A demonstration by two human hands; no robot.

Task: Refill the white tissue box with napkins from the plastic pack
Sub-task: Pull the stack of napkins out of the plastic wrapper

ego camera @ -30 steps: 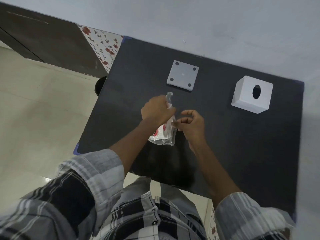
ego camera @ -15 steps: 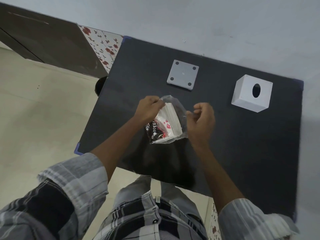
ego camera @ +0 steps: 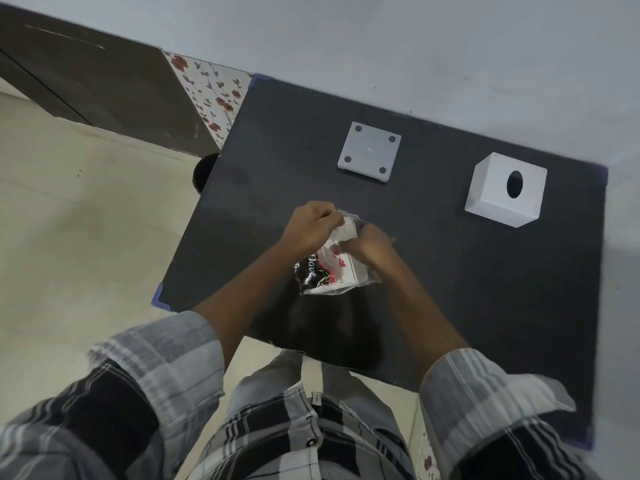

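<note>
The plastic pack (ego camera: 323, 273), clear with black and red print, lies near the middle of the black table (ego camera: 450, 289) with white napkins (ego camera: 348, 230) showing at its open far end. My left hand (ego camera: 310, 225) grips the pack's far edge. My right hand (ego camera: 372, 245) has its fingers closed at the pack's opening on the napkins; how firmly it holds them is hidden. The white tissue box (ego camera: 504, 190), a cube with an oval hole facing up, stands at the far right. Its flat white base plate (ego camera: 370, 152) with four dark corner dots lies apart at the far middle.
The table stands against a pale wall (ego camera: 381, 46). A dark cabinet (ego camera: 86, 84) and a floral panel (ego camera: 211, 91) are to the far left, with beige floor (ego camera: 69, 254) on the left. A dark round object (ego camera: 204, 169) sits by the table's left edge.
The pack went from standing on edge to lying flat with its mouth opened. My right hand moved from the pack's right side into its opening, over the napkins.
</note>
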